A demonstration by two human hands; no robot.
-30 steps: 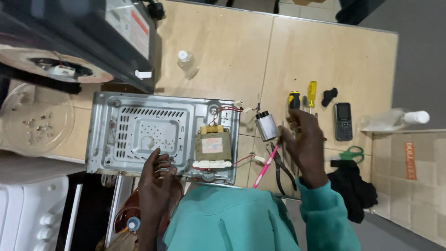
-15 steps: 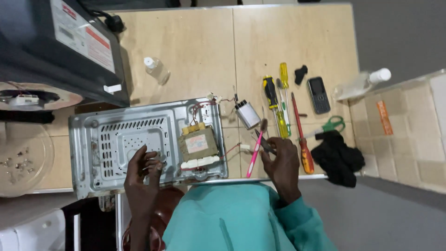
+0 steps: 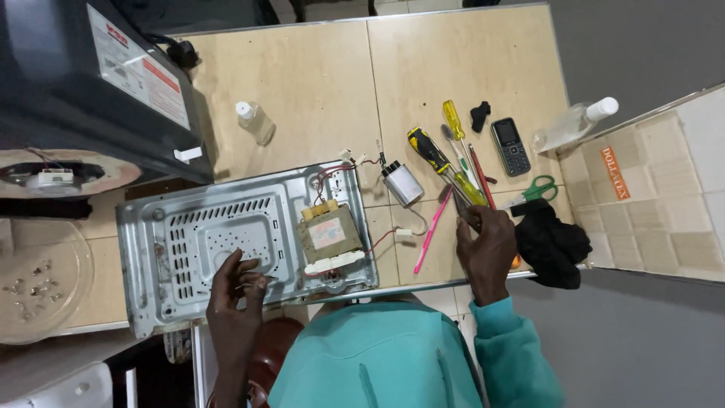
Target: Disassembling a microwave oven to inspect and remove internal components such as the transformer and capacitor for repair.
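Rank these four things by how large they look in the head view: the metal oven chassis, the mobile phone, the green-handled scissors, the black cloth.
1. Metal oven chassis, by far the largest.
2. Black cloth.
3. Mobile phone and green-handled scissors: they look about alike, and the cloth may hide the blades, so I do not rank them.

Small clear bottle with white cap [image 3: 254, 121] stands alone on the tan tabletop [image 3: 317, 83], well apart from everything else. Large dark appliance casing [image 3: 91, 83] at upper left, labels on its side. Glass turntable plate [image 3: 41, 283] at far left, loose screws [image 3: 30, 281] lying in it. Right side: dark keypad phone [image 3: 511, 146], small black plastic part [image 3: 479, 115] just left of it, green-handled scissors [image 3: 536, 190] below. Black cloth [image 3: 550, 240] bunched at the table's right edge. Clear bottle [image 3: 574, 125] lies tilted beside the phone.
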